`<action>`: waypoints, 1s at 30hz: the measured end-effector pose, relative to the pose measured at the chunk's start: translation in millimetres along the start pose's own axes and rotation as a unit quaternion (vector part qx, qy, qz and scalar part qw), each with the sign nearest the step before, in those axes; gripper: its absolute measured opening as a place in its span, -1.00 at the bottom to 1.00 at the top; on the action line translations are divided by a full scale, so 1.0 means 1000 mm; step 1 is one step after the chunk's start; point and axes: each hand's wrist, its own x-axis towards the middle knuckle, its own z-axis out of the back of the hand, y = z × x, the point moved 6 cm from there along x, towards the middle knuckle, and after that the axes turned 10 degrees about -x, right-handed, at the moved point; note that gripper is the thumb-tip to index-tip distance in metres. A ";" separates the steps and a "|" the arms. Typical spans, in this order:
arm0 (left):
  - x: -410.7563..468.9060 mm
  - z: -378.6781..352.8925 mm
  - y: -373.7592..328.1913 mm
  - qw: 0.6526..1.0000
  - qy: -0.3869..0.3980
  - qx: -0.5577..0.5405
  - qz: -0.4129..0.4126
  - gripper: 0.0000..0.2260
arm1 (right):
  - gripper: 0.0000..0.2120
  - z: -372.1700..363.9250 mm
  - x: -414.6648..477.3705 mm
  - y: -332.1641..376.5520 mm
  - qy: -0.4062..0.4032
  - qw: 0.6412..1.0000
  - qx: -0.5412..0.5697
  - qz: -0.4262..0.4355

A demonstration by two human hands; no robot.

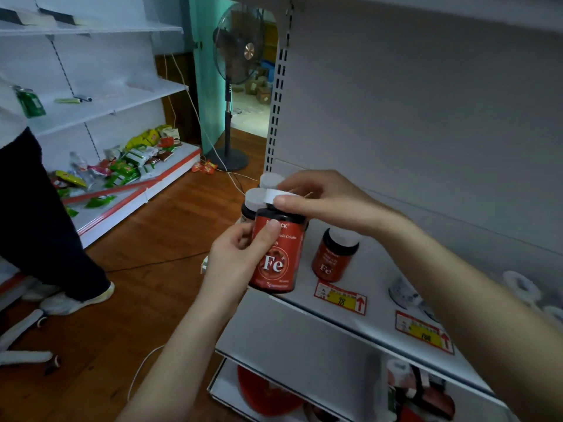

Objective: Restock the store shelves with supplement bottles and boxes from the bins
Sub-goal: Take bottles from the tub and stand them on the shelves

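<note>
A red "Fe" supplement bottle (280, 263) with a white cap stands at the front left corner of the white shelf (374, 278). My left hand (240, 254) grips its side with thumb on the label. My right hand (323, 199) grips its white cap from above. Two more white-capped bottles (254, 199) stand right behind it, mostly hidden. Another red "Fe" bottle (333, 255) stands alone to the right on the same shelf.
Red-yellow price tags (341, 298) line the shelf edge. White containers (405, 292) sit further right. The lower shelf holds red items (268, 394). A standing fan (239, 83), floor cables, another person's legs (45, 214) and a shelf of snack packets are to the left.
</note>
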 end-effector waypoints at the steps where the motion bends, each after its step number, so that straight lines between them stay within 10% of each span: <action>1: -0.003 -0.003 0.000 1.000 0.013 -0.001 0.001 -0.68 | -0.77 0.002 -0.005 -0.001 -0.013 1.000 0.003 -0.010; 17: -0.026 -0.025 0.032 0.983 0.057 0.146 -0.100 -0.65 | -0.75 0.048 -0.063 -0.037 -0.201 0.965 0.093 -0.138; 30: -0.036 -0.068 0.155 0.807 0.111 0.568 -0.120 -0.38 | -0.72 0.080 -0.106 -0.104 -0.212 0.955 -0.078 -0.193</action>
